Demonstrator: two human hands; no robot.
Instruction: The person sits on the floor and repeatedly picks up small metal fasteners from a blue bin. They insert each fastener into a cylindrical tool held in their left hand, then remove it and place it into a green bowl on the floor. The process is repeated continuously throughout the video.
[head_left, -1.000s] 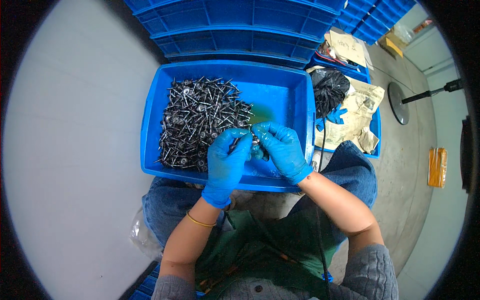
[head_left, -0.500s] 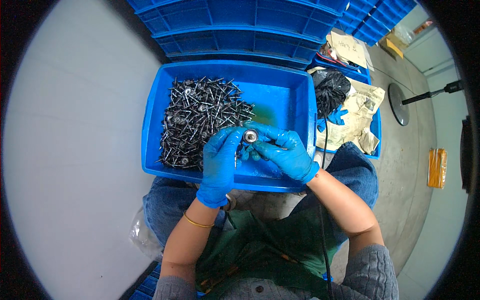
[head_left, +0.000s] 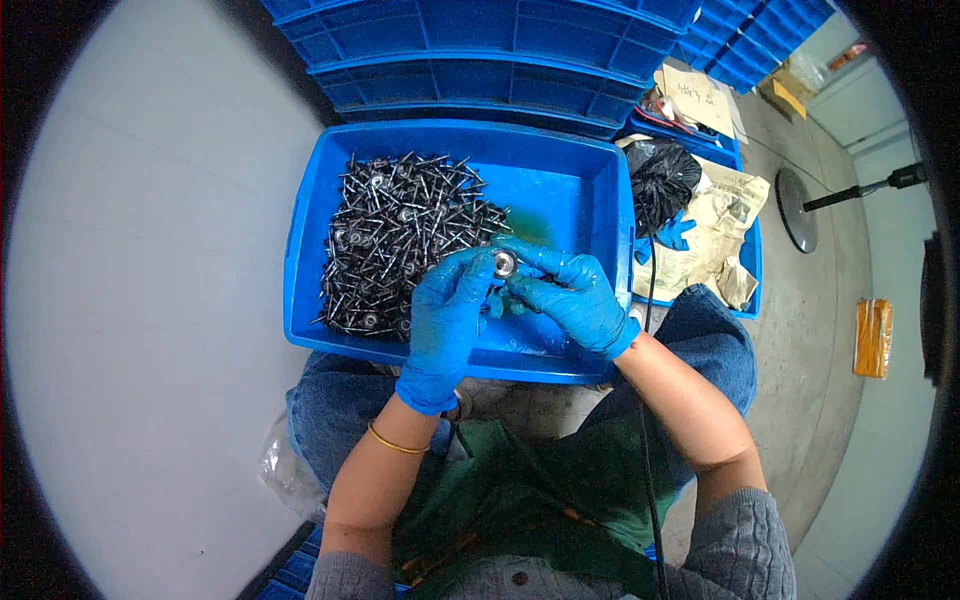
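Observation:
Both of my hands wear blue gloves and meet above a blue plastic tray (head_left: 590,150). Between their fingertips is a small round metal part (head_left: 504,264) with a shiny rim and a hole or darker centre; whether a stem hangs under it is hidden. My left hand (head_left: 445,312) is closed on its left side. My right hand (head_left: 575,300) pinches it from the right with thumb and index finger. A heap of metal parts with thin shafts (head_left: 405,235), some with round heads, fills the tray's left half. Greenish liquid (head_left: 530,230) lies on the tray floor.
Stacked blue crates (head_left: 470,60) rise right behind the tray. On the right, another blue crate bears brown paper (head_left: 725,240) and a black plastic bag (head_left: 662,180). A black cable (head_left: 648,470) runs down beside my right arm. A stand with a round base (head_left: 795,210) is farther right.
The round metal part has tilted slightly and shifted a little up between my fingers. My hands otherwise keep almost the same place.

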